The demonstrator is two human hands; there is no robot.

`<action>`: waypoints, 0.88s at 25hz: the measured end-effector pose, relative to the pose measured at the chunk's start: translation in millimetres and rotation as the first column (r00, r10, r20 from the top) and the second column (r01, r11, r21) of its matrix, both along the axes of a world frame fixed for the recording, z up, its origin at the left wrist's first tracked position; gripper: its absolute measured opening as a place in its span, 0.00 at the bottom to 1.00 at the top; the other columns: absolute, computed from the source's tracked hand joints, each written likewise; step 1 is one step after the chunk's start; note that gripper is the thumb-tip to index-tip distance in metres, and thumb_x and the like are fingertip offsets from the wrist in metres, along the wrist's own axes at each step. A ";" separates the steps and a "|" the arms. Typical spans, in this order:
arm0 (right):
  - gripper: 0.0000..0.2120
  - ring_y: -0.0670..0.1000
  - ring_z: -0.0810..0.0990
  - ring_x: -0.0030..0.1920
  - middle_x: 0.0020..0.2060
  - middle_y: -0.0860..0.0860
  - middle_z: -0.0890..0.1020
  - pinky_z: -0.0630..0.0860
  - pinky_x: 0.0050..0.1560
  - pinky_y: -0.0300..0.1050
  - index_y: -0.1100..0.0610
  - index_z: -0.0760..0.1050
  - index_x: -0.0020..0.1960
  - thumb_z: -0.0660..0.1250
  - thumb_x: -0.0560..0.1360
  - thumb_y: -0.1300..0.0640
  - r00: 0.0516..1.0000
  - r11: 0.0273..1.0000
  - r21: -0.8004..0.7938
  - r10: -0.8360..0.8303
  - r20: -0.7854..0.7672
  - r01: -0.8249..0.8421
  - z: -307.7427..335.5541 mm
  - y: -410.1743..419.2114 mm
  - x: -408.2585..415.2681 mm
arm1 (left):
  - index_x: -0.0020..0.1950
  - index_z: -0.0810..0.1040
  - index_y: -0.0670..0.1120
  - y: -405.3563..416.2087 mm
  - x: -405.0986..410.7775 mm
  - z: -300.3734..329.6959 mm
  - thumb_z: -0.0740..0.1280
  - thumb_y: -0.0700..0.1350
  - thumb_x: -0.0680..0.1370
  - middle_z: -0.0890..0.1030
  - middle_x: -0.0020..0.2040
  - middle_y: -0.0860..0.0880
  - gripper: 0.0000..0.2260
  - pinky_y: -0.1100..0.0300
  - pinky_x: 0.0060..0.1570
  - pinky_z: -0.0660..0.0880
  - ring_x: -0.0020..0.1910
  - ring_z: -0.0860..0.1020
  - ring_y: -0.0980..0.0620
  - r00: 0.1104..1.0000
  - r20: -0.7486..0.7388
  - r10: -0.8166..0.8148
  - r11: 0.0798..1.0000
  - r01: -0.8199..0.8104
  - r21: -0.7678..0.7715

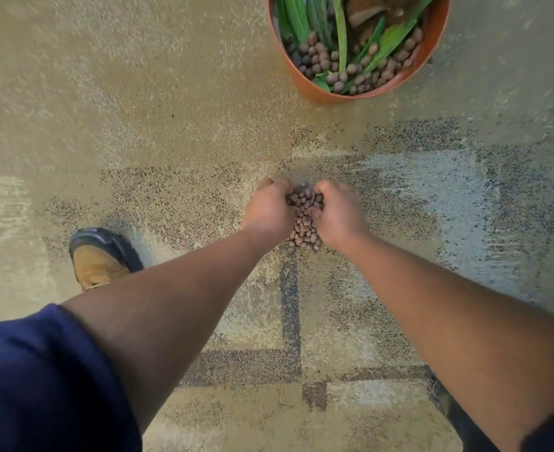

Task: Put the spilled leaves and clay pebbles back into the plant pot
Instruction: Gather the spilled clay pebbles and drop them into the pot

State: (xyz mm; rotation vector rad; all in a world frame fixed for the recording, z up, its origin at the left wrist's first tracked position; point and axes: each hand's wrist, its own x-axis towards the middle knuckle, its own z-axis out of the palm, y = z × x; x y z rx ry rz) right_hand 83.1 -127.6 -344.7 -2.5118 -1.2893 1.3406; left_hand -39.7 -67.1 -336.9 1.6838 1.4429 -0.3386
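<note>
Both forearms reach down to the carpet. Left hand and right hand cup together, gripping clay pebbles, likely to carry more to the plant pot.

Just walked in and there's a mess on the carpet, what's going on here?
A person is scooping clay pebbles off the carpet, left hand and right hand cupped together around a pile. The orange plant pot stands ahead of them, already holding pebbles and green leaves.
</note>
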 end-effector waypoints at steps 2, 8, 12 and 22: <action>0.10 0.55 0.78 0.56 0.55 0.52 0.78 0.79 0.60 0.52 0.54 0.75 0.58 0.69 0.78 0.61 1.000 1.000 0.022 -0.013 0.016 0.013 -3.0 0.8 -2.2 | 0.60 0.79 0.46 0.7 -0.7 -1.5 0.68 0.33 0.77 0.74 0.56 0.48 0.14 0.60 0.55 0.75 0.50 0.72 0.50 1.000 -0.008 -0.029 1.000 0.029 0.003; 0.09 0.48 0.80 0.42 0.43 0.45 0.78 0.80 0.44 0.39 0.50 0.73 0.46 0.70 0.78 0.61 1.000 0.999 0.040 -0.013 -0.020 0.014 -2.5 -6.2 2.3 | 0.56 0.81 0.46 5.9 -2.3 -2.1 0.66 0.34 0.80 0.75 0.53 0.49 0.10 0.66 0.44 0.75 0.50 0.76 0.47 0.996 -0.023 -0.081 0.997 0.081 -0.014; 0.09 0.45 0.81 0.40 0.40 0.46 0.79 0.78 0.35 0.35 0.49 0.74 0.45 0.70 0.77 0.62 0.984 0.984 0.052 -0.169 -0.051 0.171 6.4 -7.2 7.6 | 0.53 0.81 0.49 8.0 -6.3 -3.6 0.67 0.35 0.78 0.78 0.49 0.51 0.10 0.71 0.30 0.75 0.46 0.81 0.51 0.998 0.017 -0.059 0.997 0.060 -0.056; 0.10 0.42 0.81 0.40 0.42 0.44 0.81 0.82 0.41 0.38 0.50 0.77 0.51 0.72 0.76 0.63 0.925 0.777 0.505 -0.283 -0.254 0.376 84.7 39.7 41.3 | 0.54 0.83 0.46 53.1 3.1 76.0 0.73 0.40 0.78 0.84 0.46 0.51 0.06 0.61 0.44 0.84 0.42 0.84 0.55 0.913 0.376 0.159 0.979 -0.195 0.061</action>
